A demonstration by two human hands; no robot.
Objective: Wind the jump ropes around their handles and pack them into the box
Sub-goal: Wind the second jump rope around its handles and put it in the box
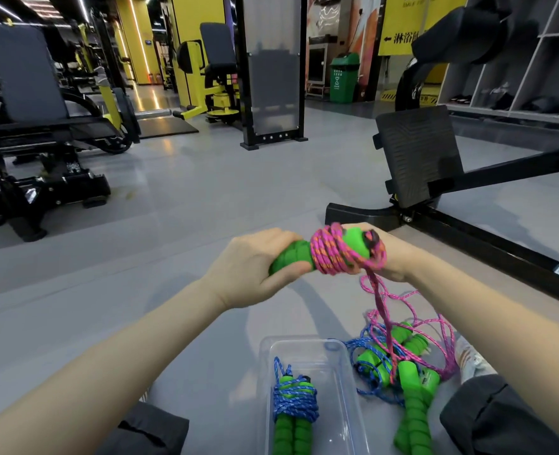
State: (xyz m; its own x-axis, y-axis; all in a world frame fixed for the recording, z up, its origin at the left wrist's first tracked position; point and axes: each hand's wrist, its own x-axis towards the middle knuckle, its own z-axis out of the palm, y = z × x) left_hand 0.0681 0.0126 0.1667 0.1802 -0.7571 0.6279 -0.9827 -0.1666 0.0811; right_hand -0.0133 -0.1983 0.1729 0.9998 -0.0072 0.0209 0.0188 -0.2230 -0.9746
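Observation:
My left hand [255, 264] grips the green foam handles [291, 257] of a pink jump rope. Several turns of pink rope [329, 252] are coiled around the handles' top end. My right hand [393, 257] is behind that end and holds the rope, which hangs down to a loose pink tangle [413, 323] on the floor. A clear plastic box [340, 389] sits on the floor below and holds one wound blue rope with green handles [293, 408]. Right of the box lie more green handles [413, 399] with loose blue rope [367, 349].
I am seated on a grey gym floor; dark-trousered knees [501, 418] frame the box. A black bench frame with a footplate [419, 156] stands close at the right. Weight machines [41, 126] stand left and behind. A green bin [344, 78] is far back.

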